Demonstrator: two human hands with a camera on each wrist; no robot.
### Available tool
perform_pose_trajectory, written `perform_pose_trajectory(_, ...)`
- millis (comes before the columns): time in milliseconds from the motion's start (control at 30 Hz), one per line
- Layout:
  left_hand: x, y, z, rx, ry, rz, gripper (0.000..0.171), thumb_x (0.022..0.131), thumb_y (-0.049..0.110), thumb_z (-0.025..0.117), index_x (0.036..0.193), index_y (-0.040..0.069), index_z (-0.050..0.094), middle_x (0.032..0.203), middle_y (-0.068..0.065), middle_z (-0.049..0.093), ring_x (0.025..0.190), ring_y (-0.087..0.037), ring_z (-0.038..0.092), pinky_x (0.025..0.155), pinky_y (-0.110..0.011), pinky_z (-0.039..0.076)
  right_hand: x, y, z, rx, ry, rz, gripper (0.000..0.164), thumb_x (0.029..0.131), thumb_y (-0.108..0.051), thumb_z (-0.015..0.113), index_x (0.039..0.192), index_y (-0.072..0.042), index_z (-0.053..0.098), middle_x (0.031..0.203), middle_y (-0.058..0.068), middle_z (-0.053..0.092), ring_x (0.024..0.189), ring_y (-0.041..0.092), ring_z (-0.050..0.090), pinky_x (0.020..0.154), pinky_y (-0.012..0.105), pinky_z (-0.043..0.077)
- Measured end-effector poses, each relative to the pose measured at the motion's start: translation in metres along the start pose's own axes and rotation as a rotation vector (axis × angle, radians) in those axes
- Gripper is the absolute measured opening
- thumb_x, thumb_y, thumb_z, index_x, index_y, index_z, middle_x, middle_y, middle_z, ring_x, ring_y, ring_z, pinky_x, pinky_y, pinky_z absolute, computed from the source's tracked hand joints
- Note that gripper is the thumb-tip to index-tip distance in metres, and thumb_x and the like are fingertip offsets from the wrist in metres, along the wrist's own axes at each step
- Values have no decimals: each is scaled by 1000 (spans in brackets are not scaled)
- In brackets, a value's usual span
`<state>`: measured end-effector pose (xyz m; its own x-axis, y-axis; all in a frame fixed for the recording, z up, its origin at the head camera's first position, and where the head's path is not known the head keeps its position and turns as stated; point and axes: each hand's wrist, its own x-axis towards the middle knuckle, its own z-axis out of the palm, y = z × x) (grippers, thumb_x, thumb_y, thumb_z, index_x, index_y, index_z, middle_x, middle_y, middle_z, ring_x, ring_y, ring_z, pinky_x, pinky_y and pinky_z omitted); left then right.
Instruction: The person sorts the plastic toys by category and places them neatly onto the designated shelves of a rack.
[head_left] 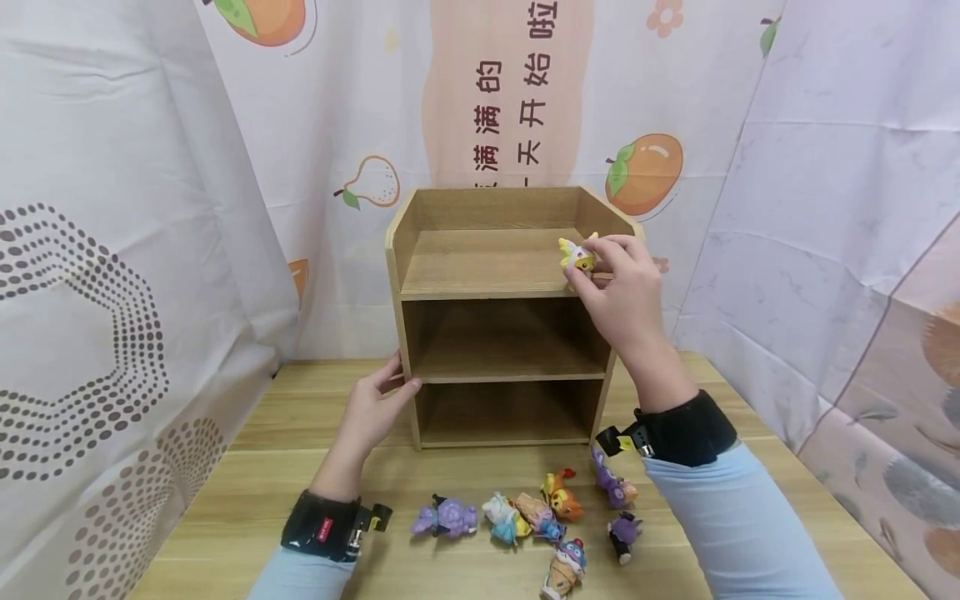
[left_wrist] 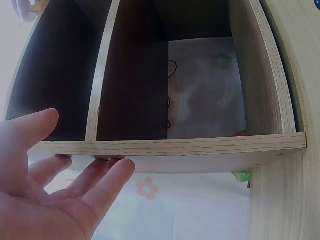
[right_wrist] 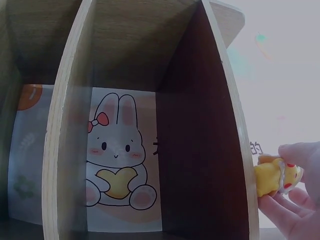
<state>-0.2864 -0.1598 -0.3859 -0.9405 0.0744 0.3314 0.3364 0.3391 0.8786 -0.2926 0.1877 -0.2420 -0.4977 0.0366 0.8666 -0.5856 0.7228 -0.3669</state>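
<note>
My right hand (head_left: 627, 283) pinches a small yellow-and-white toy figure (head_left: 577, 255) between thumb and fingers at the right front of the wooden shelf's top level. In the right wrist view the figure's yellow base (right_wrist: 267, 179) is against the top board's front edge. The wooden shelf (head_left: 510, 379) stands upright on the table. At its left side is my left hand (head_left: 378, 404); in the left wrist view those fingers (left_wrist: 107, 187) touch the side panel's outer face, with the thumb spread near the front edge.
Several toy figures lie on the table before the shelf: a purple one (head_left: 447, 517), an orange one (head_left: 561, 496), an ice-cream-cone-like one (head_left: 565, 570) and a dark purple one (head_left: 623, 535) among them. Printed curtains (head_left: 337, 100) hang behind and at both sides.
</note>
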Motion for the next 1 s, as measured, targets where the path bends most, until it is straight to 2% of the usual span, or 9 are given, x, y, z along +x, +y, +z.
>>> perform_pose_trajectory(267, 0, -1, 0, -11, -10, 0, 66, 97, 27, 73, 154, 11, 45, 148, -18, 53, 126, -35, 59, 97, -47, 54, 4, 1, 4, -50, -19, 41, 35, 89, -16, 81, 117, 3, 71, 115, 21, 56, 95, 31, 69, 82, 43, 61)
perform_pose_trajectory(467, 0, -1, 0, -16, -10, 5, 66, 97, 26, 72, 154, 10, 44, 148, -18, 52, 127, -37, 58, 96, -47, 54, 4, 0, 2, -46, -62, 73, 40, 88, -15, 82, 122, 2, 69, 119, 21, 54, 92, 31, 71, 83, 43, 61)
perform_pose_trajectory(667, 0, 0, 0, -15, -11, 9, 66, 97, 27, 73, 154, 11, 44, 147, -19, 53, 126, -36, 59, 97, -48, 53, 2, -3, -3, -55, -114, 90, 47, 86, -10, 82, 128, 3, 65, 125, 23, 51, 99, 33, 67, 83, 44, 61)
perform_pose_trajectory(1000, -1, 0, 0, 3, -5, 2, 65, 97, 27, 72, 155, 13, 45, 148, -17, 52, 125, -34, 60, 97, -48, 53, 4, -3, -5, -62, -155, 100, 50, 87, -8, 82, 132, 2, 63, 129, 24, 50, 101, 35, 67, 86, 45, 60)
